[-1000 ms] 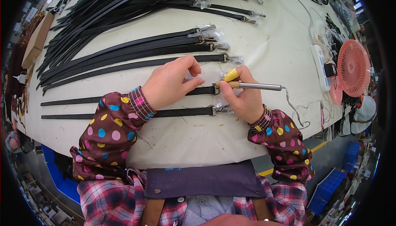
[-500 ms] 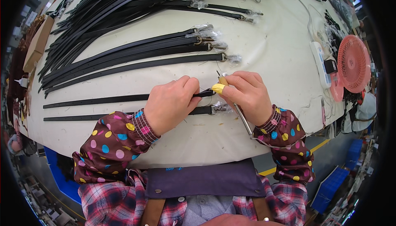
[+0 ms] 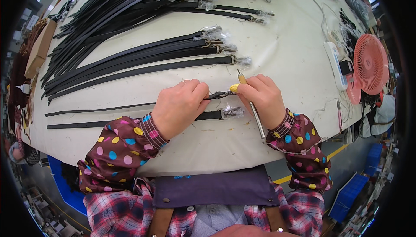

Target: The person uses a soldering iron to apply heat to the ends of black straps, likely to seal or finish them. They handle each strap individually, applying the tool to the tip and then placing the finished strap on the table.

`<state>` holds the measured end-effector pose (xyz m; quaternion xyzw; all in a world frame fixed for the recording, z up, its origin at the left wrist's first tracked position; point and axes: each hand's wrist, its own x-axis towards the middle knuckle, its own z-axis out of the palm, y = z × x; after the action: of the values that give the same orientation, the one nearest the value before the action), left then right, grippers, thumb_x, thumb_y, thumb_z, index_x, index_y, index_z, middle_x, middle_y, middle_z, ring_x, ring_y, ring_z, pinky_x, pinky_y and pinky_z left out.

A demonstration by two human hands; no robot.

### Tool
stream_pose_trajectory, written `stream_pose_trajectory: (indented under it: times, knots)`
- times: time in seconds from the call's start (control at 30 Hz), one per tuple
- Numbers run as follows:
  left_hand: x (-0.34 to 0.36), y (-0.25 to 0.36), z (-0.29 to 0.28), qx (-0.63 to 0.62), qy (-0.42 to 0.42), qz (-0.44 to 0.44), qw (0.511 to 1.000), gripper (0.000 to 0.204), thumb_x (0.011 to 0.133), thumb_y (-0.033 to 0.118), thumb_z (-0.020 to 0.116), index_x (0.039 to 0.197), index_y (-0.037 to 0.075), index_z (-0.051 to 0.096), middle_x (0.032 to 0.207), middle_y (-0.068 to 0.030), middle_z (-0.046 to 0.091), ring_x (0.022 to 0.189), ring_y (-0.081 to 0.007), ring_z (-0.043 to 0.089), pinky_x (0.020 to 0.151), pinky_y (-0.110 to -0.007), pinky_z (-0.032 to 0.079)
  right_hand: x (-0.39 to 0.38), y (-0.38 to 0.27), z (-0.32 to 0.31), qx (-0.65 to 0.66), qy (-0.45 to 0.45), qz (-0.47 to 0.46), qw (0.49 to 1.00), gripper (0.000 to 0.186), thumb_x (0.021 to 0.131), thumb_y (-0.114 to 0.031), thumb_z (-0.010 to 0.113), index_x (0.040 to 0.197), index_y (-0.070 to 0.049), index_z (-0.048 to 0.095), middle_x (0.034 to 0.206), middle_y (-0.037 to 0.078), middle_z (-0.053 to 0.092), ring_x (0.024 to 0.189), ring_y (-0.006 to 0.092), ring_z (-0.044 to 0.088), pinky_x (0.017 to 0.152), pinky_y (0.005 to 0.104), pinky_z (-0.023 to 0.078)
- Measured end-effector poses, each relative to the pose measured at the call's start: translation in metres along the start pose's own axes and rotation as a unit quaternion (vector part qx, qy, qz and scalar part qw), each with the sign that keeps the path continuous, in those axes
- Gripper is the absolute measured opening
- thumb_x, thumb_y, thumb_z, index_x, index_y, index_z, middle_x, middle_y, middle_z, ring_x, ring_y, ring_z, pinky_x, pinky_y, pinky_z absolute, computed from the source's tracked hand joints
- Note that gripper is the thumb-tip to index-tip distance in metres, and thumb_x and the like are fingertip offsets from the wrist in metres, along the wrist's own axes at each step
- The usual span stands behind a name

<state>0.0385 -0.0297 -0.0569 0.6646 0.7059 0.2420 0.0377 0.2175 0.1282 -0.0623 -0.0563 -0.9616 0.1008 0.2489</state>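
Note:
A thin black strap (image 3: 99, 108) runs leftward across the table from my left hand (image 3: 180, 105), whose fingers pinch it near its right end. That end is looped and carries a small metal fitting. My right hand (image 3: 265, 98), with a yellow finger cover (image 3: 234, 87) on one digit, reaches the fitting with its fingertips. The same hand is closed around a pen-shaped tool (image 3: 256, 119) with a metal shaft, a tan section and a thin tip pointing away from me. A cord trails from its rear. Just nearer lies another black strap (image 3: 210, 115) with a plastic-wrapped clasp.
Several black straps (image 3: 143, 68) with wrapped clasps lie beyond my hands, and a large strap pile (image 3: 112, 7) fills the far left. At right are a white power strip (image 3: 336, 66), a pink fan (image 3: 370, 64) and loose cords. The table (image 3: 208, 150) curves close to my apron.
My right hand has shifted slightly right with the tool, widening the gap between my hands. The held strap has turned onto its edge, so its tail looks thinner.

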Motion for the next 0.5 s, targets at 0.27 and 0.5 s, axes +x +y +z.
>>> stream_pose_trajectory:
  times: [0.27,0.5]
  knots:
    - [0.005,-0.005,-0.003,-0.141,-0.093,-0.077,0.983,0.02,0.08,0.014,0.074,0.092,0.008,0.059,0.081,-0.0038,0.061,0.064,-0.019,0.058,0.058,-0.031,0.048,0.003,-0.005,0.004,0.077,0.074,0.018,0.994,0.022,0.074,0.0,0.071,0.091,-0.009,0.061,0.079,0.003,0.059,0.073,0.0224,0.057,0.066,0.0331,0.043]
    - [0.013,-0.007,0.002,-0.195,-0.11,-0.06,0.973,0.016,0.082,0.012,0.07,0.094,0.008,0.06,0.081,-0.004,0.062,0.061,-0.0184,0.056,0.057,-0.03,0.046,0.001,-0.005,0.015,0.193,0.041,0.056,0.979,0.019,0.078,0.0,0.07,0.095,-0.004,0.064,0.081,0.007,0.063,0.077,0.0258,0.059,0.073,0.0329,0.045]
